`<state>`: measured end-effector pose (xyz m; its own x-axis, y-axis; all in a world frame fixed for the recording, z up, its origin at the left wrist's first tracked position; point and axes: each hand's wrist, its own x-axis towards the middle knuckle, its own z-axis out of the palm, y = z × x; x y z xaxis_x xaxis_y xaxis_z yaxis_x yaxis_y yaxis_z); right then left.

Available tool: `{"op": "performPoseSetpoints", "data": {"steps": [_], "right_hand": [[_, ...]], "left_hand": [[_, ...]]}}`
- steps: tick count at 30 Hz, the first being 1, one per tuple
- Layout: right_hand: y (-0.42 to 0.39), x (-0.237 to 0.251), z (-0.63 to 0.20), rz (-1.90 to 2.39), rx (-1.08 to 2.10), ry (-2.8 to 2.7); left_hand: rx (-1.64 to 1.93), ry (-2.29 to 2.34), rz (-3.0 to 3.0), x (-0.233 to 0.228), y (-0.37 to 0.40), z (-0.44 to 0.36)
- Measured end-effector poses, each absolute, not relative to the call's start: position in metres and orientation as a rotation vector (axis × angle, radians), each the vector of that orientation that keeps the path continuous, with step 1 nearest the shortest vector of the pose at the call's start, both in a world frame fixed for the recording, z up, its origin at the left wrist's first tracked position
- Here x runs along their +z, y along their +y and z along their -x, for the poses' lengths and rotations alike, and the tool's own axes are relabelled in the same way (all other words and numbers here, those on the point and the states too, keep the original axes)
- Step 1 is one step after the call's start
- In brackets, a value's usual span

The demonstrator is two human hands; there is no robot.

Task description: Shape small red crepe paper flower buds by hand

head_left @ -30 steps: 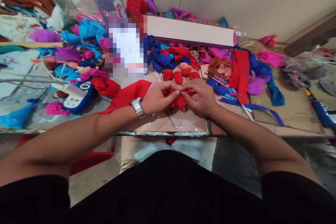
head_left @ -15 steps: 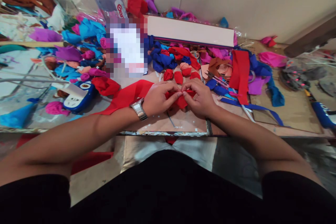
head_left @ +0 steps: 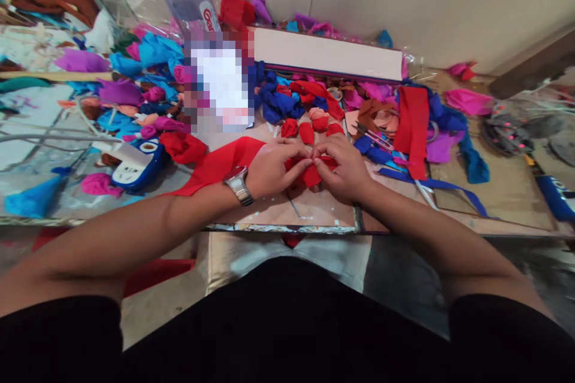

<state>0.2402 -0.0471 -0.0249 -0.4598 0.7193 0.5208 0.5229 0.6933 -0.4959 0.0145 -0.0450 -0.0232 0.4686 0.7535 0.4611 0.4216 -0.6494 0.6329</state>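
Note:
My left hand and my right hand meet over the table, thumbs and forefingers pinched together at the edge of a small piece of red crepe paper. The piece hangs below my fingertips, partly hidden by them. Just beyond my hands lie several small rolled red paper pieces. A long red crepe strip stretches out from beneath my left wrist. Pink-handled thread snips rest to the right of my right hand.
A blue and white power strip sits at the left among several coloured paper flowers. At the back stand a clear bottle and a long pale box. A blue paper strip and another red strip lie at the right.
Both hands stay pinched together in nearly the same place. The red piece below the fingertips has shifted slightly, and the whole view has moved a little.

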Motion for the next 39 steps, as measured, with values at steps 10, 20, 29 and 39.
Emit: {"op": "performPoseSetpoints", "data": {"steps": [10,20,29,39], "right_hand": [[-0.0469,-0.0244,-0.2405,0.968,0.39,-2.134],[-0.0469,-0.0261,-0.2416,0.935,0.385,-2.106],[-0.0484,-0.0235,-0.2416,0.947,0.382,-2.105],[-0.0481,-0.0226,-0.2423,0.947,0.425,-2.018]], "left_hand": [[0.962,1.0,-2.258,-0.0239,-0.0412,-0.0125],[1.002,0.946,-2.255,-0.026,-0.0419,-0.0111],[1.018,0.933,-2.279,-0.0258,-0.0416,-0.0114],[1.101,0.854,-2.117,-0.024,-0.0388,-0.0103]]}}
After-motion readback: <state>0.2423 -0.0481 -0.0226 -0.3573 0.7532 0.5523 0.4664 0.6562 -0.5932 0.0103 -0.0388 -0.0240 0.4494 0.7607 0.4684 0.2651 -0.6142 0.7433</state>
